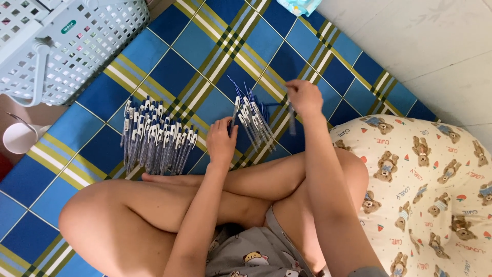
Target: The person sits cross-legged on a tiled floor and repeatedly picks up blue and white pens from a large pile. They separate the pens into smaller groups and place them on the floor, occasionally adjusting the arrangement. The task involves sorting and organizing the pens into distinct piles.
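Note:
I sit cross-legged on a blue, yellow and white plaid mat (169, 66). My left hand (221, 139) grips a fanned bundle of blue-and-white pens (251, 120) by its lower end. My right hand (303, 97) is raised just right of that bundle and pinches a single blue pen (291, 119) that hangs downward, blurred. A neat row of many similar pens (156, 138) lies on the mat to the left of my left hand.
A pale plastic lattice basket (66, 46) stands at the upper left. A white cup (20, 137) sits at the left edge. A cream cushion with bear prints (425, 190) lies at the right. White floor tiles (435, 36) lie beyond the mat.

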